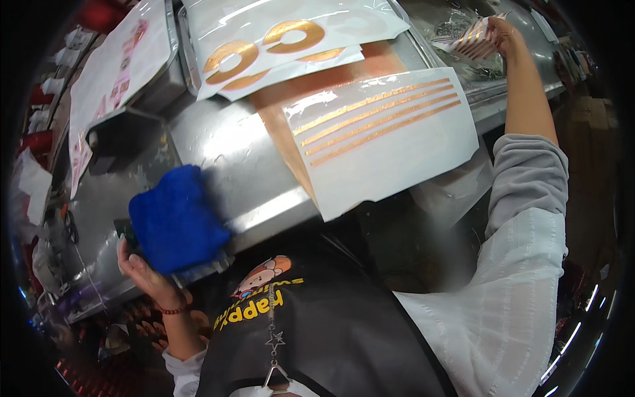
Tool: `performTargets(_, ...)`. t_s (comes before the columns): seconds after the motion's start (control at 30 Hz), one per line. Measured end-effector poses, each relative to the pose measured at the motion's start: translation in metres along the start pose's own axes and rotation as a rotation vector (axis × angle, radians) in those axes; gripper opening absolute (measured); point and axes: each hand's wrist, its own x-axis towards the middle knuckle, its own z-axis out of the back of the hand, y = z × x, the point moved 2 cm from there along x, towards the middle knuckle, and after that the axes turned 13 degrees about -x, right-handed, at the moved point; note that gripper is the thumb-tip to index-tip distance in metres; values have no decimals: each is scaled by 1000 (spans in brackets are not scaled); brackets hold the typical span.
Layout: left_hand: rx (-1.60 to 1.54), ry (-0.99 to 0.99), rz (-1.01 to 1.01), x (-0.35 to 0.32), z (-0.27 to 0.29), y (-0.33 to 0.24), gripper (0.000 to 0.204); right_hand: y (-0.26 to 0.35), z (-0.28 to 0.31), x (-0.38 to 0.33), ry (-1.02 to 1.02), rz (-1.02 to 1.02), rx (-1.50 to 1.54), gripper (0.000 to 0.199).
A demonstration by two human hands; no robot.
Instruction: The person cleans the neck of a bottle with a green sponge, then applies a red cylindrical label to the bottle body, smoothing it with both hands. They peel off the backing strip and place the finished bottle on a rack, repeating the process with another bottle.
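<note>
Fingers: the left hand (pixel 142 268) curls its fingers (pixel 126 251) around the low edge of a blue cloth (pixel 175 218). The right hand (pixel 499 33) pinches a small striped sheet (pixel 473 40) far out at the top right.
Blue cloth: it sits at the near edge of the desk (pixel 225 152), on the left side. It looks soft, fuzzy and thick, like a folded towel.
How it will handle: I think the cloth is light and squashy, so a grab around its edge should work well.
Small striped sheet: it looks thin and bendy, with orange lines. I think it could crease easily, so a pinch at a corner seems best.
Big sheet: a white sheet with four orange stripes (pixel 383 139) lies flat in the middle and hangs a bit over the desk edge. It looks shiny and smooth.
Number sheets: two shiny sheets with round orange shapes (pixel 278 43) lie behind it.
Desk: grey metal, shiny and hard.
Apron: a black apron (pixel 317 331) with a cartoon picture is at the bottom.
</note>
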Motion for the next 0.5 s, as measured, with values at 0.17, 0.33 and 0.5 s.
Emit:
performTargets(0.17, -255, -184, -276, -32, 4, -62, 36, 85, -9, -120, -14, 429, -215, 19)
performTargets(0.33, 70, 591, -635, -64, -91, -169, 42, 112, 27, -167, 28, 576, -594, 31)
performTargets(0.5, 249, 681, -806, -73, -187, -185, 58, 160, 22, -226, 111, 767, -1096, 53)
